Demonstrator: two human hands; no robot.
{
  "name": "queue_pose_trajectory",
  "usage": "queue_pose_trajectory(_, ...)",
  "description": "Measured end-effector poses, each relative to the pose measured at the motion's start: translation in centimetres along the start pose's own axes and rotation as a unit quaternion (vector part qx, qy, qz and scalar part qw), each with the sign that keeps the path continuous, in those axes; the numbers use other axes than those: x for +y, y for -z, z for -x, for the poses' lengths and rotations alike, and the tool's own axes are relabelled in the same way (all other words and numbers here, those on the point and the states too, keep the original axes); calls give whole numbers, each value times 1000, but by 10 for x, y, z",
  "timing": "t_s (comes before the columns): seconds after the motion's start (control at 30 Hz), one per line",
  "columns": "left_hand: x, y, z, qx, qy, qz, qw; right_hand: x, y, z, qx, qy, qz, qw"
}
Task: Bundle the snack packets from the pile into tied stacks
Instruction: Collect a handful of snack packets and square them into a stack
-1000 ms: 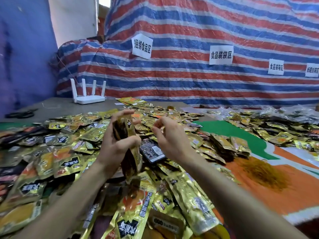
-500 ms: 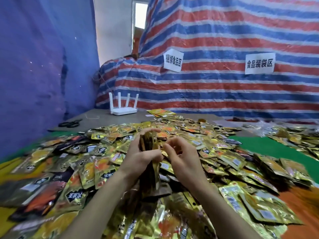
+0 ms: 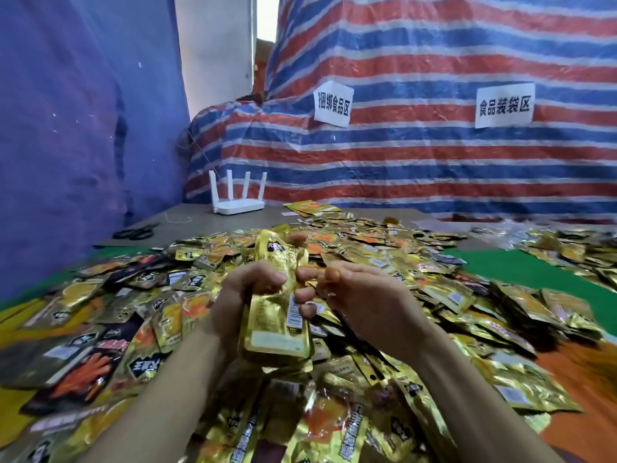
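Your left hand [image 3: 245, 297] is clamped on a stack of gold snack packets [image 3: 275, 315]. The thumb lies across the front and the fingertips [image 3: 305, 292] curl round the stack's right edge. The stack is upright, tilted a bit, and held just above the near middle of the pile [image 3: 367, 252]. The top packet shows its back with a barcode. Your right hand [image 3: 370, 295] is just right of the stack with its fingers curled, thumb and forefinger pinching a thin yellowish band [image 3: 329, 271] close against the stack's edge. Can't tell whether the band is around the stack. The pile of loose gold, black and orange packets spreads over the table [image 3: 187, 217] and the green mat [image 3: 524, 267], on all sides of your forearms. A second heap [image 3: 567, 245] lies far right, apart from the pile. A white router [image 3: 237, 206] with four antennas stands at the back of the table, with black scissors [image 3: 137, 232] to its left. Behind is a striped tarp [image 3: 434, 168] with two paper signs [image 3: 332, 103].
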State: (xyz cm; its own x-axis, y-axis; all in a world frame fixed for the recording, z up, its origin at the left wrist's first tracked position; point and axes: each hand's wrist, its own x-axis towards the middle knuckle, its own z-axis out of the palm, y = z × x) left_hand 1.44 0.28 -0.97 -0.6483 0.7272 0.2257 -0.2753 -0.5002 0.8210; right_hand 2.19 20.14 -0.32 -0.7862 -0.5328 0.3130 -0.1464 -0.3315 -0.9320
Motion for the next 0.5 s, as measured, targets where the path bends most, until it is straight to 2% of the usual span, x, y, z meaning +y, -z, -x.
queue_pose_trajectory(0.1, 0, 3, -1, -11, 15, -3, 1000, -3, -3, 3, -33, 14, -79, 996)
queue_pose_trajectory(0.27, 0, 0, -2, -18, 19, -9, 1000, -7, -5, 4, 13, 48, -139, 989)
queue_pose_trajectory(0.43, 2, -1, 1, 29, 66, -61, 996, -4, -11, 0, 61, 118, -189, 973)
queue_pose_trajectory(0.5, 1, -4, 1, 31, 70, -94, 993, -2, -13, 0, 78, 125, -169, 975)
